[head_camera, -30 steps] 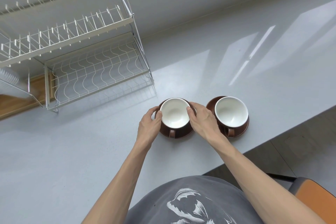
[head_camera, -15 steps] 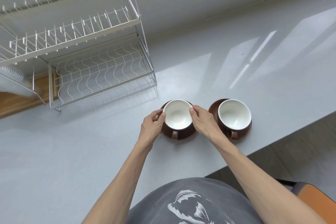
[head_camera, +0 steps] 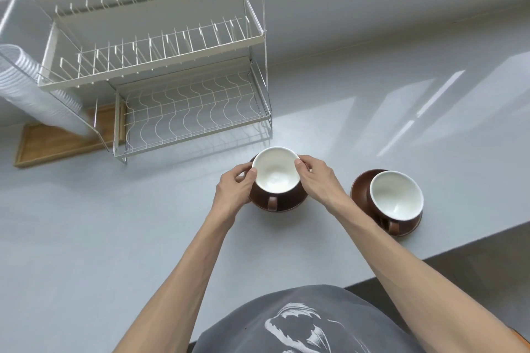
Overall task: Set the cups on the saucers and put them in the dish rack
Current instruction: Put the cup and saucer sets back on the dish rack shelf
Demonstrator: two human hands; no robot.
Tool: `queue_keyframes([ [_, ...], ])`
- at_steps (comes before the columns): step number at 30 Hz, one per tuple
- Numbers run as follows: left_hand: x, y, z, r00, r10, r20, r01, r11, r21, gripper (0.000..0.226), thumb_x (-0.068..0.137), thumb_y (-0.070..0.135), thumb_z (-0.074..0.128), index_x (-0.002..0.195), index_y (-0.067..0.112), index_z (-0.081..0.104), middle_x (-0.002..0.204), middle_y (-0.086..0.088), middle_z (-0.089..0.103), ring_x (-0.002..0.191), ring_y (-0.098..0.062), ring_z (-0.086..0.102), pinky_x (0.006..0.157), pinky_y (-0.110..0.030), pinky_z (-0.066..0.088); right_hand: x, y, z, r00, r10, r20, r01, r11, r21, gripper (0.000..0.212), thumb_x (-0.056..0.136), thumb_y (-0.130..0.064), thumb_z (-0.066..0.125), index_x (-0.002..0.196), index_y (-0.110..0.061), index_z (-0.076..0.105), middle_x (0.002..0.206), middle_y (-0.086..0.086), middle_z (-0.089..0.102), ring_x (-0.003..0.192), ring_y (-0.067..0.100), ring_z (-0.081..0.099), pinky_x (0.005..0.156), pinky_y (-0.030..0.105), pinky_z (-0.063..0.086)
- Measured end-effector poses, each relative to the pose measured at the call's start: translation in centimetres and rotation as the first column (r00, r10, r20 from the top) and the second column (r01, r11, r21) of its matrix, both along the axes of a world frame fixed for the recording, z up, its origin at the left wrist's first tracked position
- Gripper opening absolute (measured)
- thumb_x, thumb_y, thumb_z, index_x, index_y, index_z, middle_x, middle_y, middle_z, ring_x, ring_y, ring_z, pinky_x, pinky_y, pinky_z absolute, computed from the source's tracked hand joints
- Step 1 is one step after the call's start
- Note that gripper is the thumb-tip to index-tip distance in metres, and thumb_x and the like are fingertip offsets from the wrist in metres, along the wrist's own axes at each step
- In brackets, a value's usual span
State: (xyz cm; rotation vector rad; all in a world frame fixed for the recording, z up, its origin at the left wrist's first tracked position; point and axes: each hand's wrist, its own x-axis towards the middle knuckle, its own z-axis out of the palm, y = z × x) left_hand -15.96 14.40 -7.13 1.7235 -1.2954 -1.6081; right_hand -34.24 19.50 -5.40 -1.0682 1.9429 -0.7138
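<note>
A: What carries the objects?
B: A pale grey tabletop (head_camera: 358, 129), sunlit at right.
A: What rests directly on it?
B: A two-tier wire dish rack (head_camera: 172, 80) at rear left, a wooden tray (head_camera: 57, 143) beside it, and a brown saucer (head_camera: 362, 189) bearing a cup (head_camera: 395, 200) near the front edge.

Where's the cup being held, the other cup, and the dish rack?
held cup (head_camera: 276, 170), head view, on its white inside.
other cup (head_camera: 395, 199), head view, on its white inside.
dish rack (head_camera: 195, 109), head view, on the wavy wires of its lower shelf.
</note>
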Motion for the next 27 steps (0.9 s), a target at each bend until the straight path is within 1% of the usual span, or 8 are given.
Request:
queue_keyframes([
  [5, 2.1, -1.4, 1.0, 0.998, 0.067, -0.006, -0.067, 0.997, -0.029, 0.034, 0.097, 0.035, 0.062, 0.130, 0.025, 0.066, 0.098, -0.006, 0.074, 0.087, -0.020, 0.070, 0.091, -0.045, 0.062, 1.7, -2.3, 0.7, 0.998, 0.057, 0.013, -0.056, 0.998, -0.031, 0.036, 0.105, -0.033, 0.039, 0.126, -0.018, 0.065, 0.102, 0.000, 0.063, 0.101, 0.023, 0.054, 0.083, 0.031, 0.040],
  [8, 3.3, -2.4, 1.6, 0.996, 0.092, -0.007, -0.092, 0.995, -0.049, 0.032, 0.097, 0.035, 0.061, 0.127, 0.025, 0.067, 0.098, -0.005, 0.075, 0.086, -0.018, 0.072, 0.087, -0.042, 0.062, 2.6, -3.8, 1.4, 0.996, 0.090, 0.006, -0.089, 0.995, -0.048, 0.037, 0.105, -0.034, 0.040, 0.128, -0.017, 0.064, 0.115, 0.004, 0.067, 0.110, 0.025, 0.056, 0.091, 0.034, 0.043],
  [11, 4.4, -3.7, 2.2, 0.992, 0.121, -0.016, -0.122, 0.990, -0.064, 0.034, 0.097, 0.036, 0.062, 0.129, 0.024, 0.067, 0.099, -0.005, 0.075, 0.089, -0.020, 0.073, 0.081, -0.038, 0.063, 3.5, -5.5, 2.4, 0.993, 0.120, 0.000, -0.120, 0.991, -0.063, 0.036, 0.105, -0.034, 0.040, 0.121, -0.015, 0.066, 0.116, 0.009, 0.068, 0.111, 0.029, 0.057, 0.097, 0.039, 0.046],
  [14, 5.2, -5.4, 3.0, 0.988, 0.147, -0.050, -0.150, 0.986, -0.076, 0.032, 0.098, 0.034, 0.062, 0.128, 0.024, 0.066, 0.094, -0.001, 0.075, 0.085, -0.018, 0.073, 0.074, -0.033, 0.061, 4.0, -7.5, 3.1, 0.991, 0.136, 0.005, -0.135, 0.987, -0.086, 0.037, 0.103, -0.038, 0.041, 0.127, -0.022, 0.065, 0.120, 0.004, 0.067, 0.115, 0.027, 0.057, 0.102, 0.044, 0.047],
  [16, 5.5, -6.7, 3.4, 0.986, 0.157, -0.056, -0.162, 0.982, -0.093, 0.033, 0.098, 0.034, 0.063, 0.129, 0.024, 0.066, 0.091, 0.000, 0.075, 0.086, -0.019, 0.073, 0.075, -0.034, 0.061, 4.2, -8.9, 3.5, 0.990, 0.140, 0.006, -0.139, 0.985, -0.100, 0.034, 0.103, -0.039, 0.042, 0.121, -0.024, 0.067, 0.108, 0.000, 0.067, 0.109, 0.025, 0.058, 0.099, 0.041, 0.048],
  [19, 5.8, -8.9, 4.0, 0.983, 0.173, -0.056, -0.178, 0.978, -0.112, 0.037, 0.098, 0.034, 0.063, 0.132, 0.021, 0.065, 0.092, -0.001, 0.074, 0.088, -0.022, 0.072, 0.076, -0.036, 0.062, 4.5, -11.1, 4.2, 0.989, 0.150, -0.002, -0.149, 0.981, -0.125, 0.029, 0.103, -0.039, 0.041, 0.098, -0.028, 0.067, 0.085, -0.005, 0.061, 0.093, 0.024, 0.055, 0.086, 0.037, 0.046],
  [23, 6.0, -11.8, 4.8, 0.982, 0.182, -0.045, -0.186, 0.974, -0.131, 0.035, 0.097, 0.036, 0.063, 0.130, 0.024, 0.066, 0.096, -0.004, 0.074, 0.089, -0.023, 0.072, 0.082, -0.040, 0.063, 5.0, -14.3, 5.2, 0.986, 0.164, -0.019, -0.165, 0.977, -0.134, 0.035, 0.104, -0.038, 0.040, 0.117, -0.020, 0.067, 0.107, 0.002, 0.068, 0.107, 0.025, 0.058, 0.096, 0.040, 0.046],
  [27, 6.1, -14.8, 4.9, 0.983, 0.181, -0.037, -0.184, 0.973, -0.137, 0.037, 0.095, 0.038, 0.064, 0.129, 0.024, 0.067, 0.103, -0.009, 0.077, 0.095, -0.025, 0.074, 0.085, -0.043, 0.064, 5.1, -17.2, 5.3, 0.984, 0.174, -0.025, -0.176, 0.975, -0.138, 0.037, 0.105, -0.038, 0.038, 0.120, -0.019, 0.066, 0.111, 0.001, 0.068, 0.110, 0.023, 0.058, 0.099, 0.041, 0.047],
])
